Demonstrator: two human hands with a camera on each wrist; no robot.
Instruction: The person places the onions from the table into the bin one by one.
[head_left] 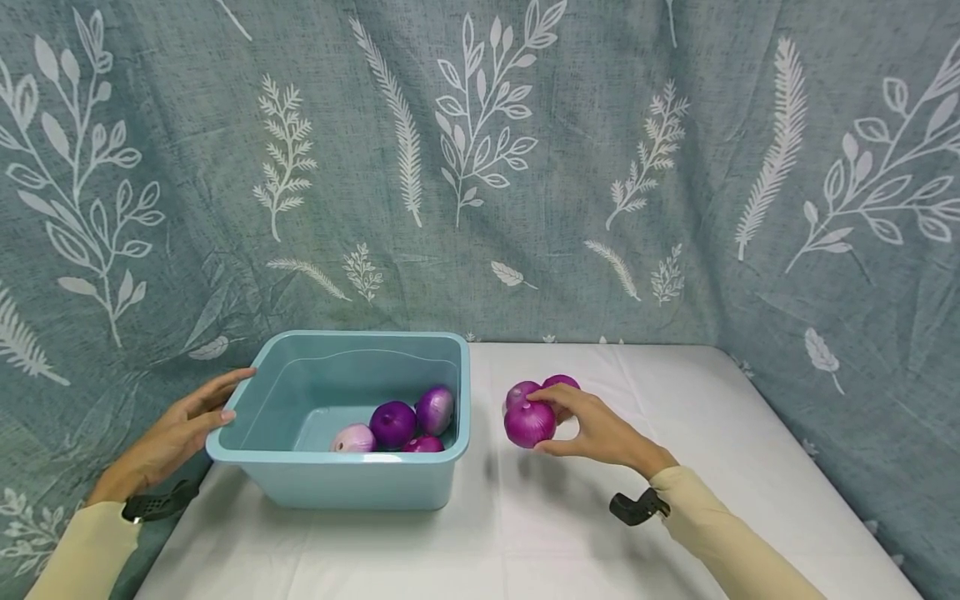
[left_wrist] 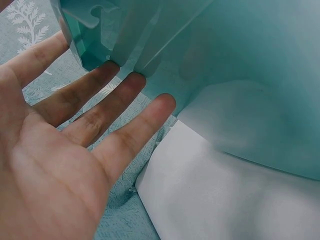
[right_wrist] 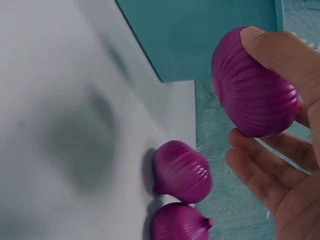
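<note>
My right hand (head_left: 600, 429) grips a purple onion (head_left: 529, 424) between thumb and fingers, raised above the white table. In the right wrist view, the thumb lies over the held onion (right_wrist: 255, 90), with fingers beneath. Just behind it are two more purple onions, one at left (head_left: 521, 393) and one at right (head_left: 561, 382). On the left, my left hand (head_left: 168, 429) rests against a light-blue plastic bin (head_left: 337, 479) at its left rim. Its fingers (left_wrist: 132, 137) are fairly straight, touching the outer wall in the left wrist view.
Inside the bin lie several onions: a pale one (head_left: 354, 438), a dark purple one (head_left: 393, 423), a streaked one (head_left: 435, 409) and a partly hidden one (head_left: 424, 444). Leaf-patterned blue-green cloth (head_left: 525, 250) hangs behind the white table (head_left: 540, 533) and along both sides.
</note>
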